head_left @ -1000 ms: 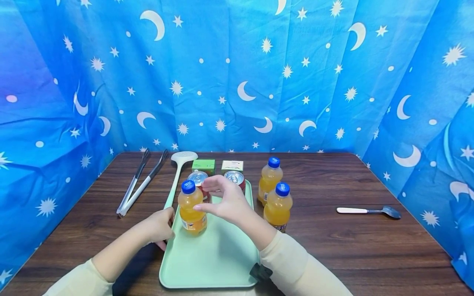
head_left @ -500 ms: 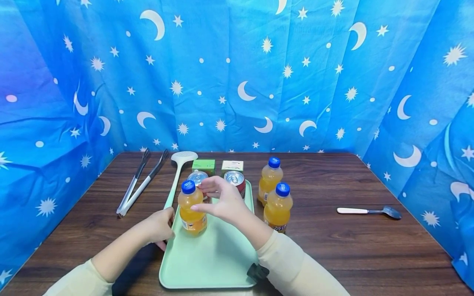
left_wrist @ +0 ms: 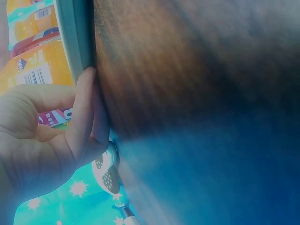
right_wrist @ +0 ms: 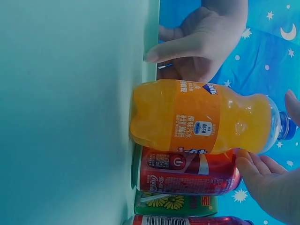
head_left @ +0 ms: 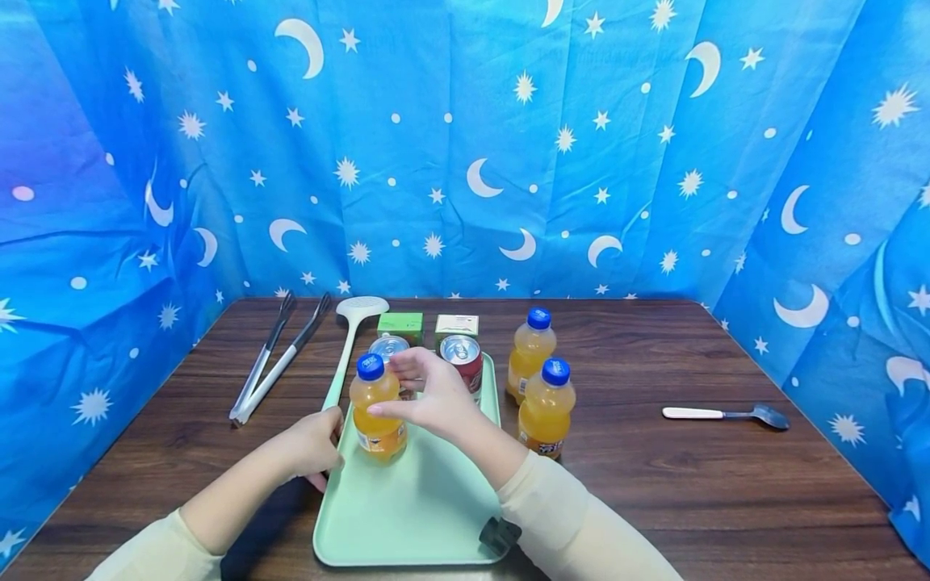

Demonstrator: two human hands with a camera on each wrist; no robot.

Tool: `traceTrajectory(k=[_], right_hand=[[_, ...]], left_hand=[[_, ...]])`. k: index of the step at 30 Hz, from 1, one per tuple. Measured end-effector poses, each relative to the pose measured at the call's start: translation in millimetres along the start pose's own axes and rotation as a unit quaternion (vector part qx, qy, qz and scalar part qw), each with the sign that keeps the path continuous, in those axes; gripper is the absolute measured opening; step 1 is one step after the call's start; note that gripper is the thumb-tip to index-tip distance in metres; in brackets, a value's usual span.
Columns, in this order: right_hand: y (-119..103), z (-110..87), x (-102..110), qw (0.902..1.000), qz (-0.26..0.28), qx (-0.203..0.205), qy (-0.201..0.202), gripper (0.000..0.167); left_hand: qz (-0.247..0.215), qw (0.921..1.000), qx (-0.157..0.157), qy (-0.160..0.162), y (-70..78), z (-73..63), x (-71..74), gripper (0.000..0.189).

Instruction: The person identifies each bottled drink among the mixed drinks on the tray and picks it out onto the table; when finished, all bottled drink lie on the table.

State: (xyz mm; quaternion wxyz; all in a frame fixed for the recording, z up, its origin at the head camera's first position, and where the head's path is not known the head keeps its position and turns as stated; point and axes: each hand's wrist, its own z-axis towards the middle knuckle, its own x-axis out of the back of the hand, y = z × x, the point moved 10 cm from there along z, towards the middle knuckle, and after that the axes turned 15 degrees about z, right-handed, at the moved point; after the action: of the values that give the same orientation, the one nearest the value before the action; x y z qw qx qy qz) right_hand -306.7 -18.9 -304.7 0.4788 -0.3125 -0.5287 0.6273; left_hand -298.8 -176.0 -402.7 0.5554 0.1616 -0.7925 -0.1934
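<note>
A Fanta bottle with orange drink and a blue cap stands upright on the left side of a pale green tray. My left hand pinches the tray's left rim, thumb and fingers on either side of it. Around the bottle's upper part, my right hand is spread in a wide C: the thumb overlaps its front, the fingers reach behind. In the right wrist view these fingertips lie right at the bottle's shoulder. Directly behind it stands a red Coca-Cola can; another red can is to its right.
Two more orange-drink bottles stand right of the tray. Behind the cans are a green box and a whitish box. Tongs and a skimmer lie left, a spoon far right. A starry curtain encloses the table.
My right hand has shifted slightly left, its thumb coming further across the bottle's front. The left hand, tray and bottle have stayed put.
</note>
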Motion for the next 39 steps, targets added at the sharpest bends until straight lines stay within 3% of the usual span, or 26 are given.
traceTrajectory(k=[23,39], right_hand=[[9.5,3.3,-8.5,0.9998,-0.008,-0.021,0.004,0.060],[5.9,2.8,-8.9,0.9999,-0.014,0.001,0.006,0.056]], left_hand=[[0.002,1.0000,-0.003,0.003,2.4,-0.8,0.1,0.034],[-0.007,0.9999,-0.008,0.006,2.7,-0.5,-0.5,0.034]])
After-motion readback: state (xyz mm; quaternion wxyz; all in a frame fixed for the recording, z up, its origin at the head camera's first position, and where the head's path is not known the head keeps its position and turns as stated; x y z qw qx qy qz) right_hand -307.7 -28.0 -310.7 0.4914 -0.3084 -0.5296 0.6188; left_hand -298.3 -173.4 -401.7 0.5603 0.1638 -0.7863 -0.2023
